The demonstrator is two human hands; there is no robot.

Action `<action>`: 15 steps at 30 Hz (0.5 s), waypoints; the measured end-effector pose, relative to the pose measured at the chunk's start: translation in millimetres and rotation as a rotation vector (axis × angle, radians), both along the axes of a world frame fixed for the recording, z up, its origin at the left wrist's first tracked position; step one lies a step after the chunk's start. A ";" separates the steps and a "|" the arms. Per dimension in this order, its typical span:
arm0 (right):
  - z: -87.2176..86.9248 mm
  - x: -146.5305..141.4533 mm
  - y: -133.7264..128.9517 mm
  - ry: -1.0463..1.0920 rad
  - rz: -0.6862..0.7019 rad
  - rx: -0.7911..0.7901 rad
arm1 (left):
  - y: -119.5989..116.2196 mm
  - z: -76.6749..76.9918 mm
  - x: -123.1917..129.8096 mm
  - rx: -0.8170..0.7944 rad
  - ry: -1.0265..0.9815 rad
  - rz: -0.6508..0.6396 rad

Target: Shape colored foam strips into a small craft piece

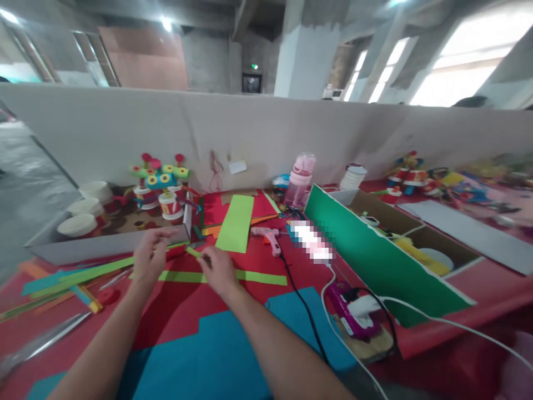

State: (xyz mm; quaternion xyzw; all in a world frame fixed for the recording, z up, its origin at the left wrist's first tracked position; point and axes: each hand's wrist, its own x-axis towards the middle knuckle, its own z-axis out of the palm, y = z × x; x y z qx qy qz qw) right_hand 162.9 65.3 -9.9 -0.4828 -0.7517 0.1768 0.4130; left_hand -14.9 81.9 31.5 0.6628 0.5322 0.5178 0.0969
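Observation:
My right hand (219, 272) pinches a short yellow-green strip (193, 253) between thumb and fingertips. Just to its left, my left hand (149, 258) is raised with loosely bent, parted fingers and no object visible in them. A red object (176, 251) lies near its fingertips; its kind is hard to make out. Beneath both hands, a long lime-green paper strip (262, 278) stretches across the red tabletop. Behind them lies a wider lime-green sheet (235, 225). Blue sheets (200, 355) lie in front, under my forearms.
Left lie several coloured strips (83, 278) and scissors-like metal blades (54, 339). A box (104, 244) holds white cups and colourful figures. A pink glue gun (268, 239), black cord, purple power strip (353, 316) and green-sided box (375, 261) stand right; a pink bottle (300, 178) stands behind.

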 end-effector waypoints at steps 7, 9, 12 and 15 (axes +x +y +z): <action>8.2 12.2 -11.1 0.180 -0.022 0.052 | -23.1 -0.8 17.2 -0.191 -0.052 -0.428; 9.4 14.2 -9.2 0.140 0.025 0.067 | -22.1 -3.6 14.8 -0.193 0.005 -0.507; 10.7 18.3 -5.0 0.057 0.082 0.082 | -17.1 -8.2 11.0 -0.262 0.016 -0.511; 11.6 21.3 -3.0 -0.008 0.093 0.075 | -13.6 -11.5 10.6 -0.352 -0.024 -0.490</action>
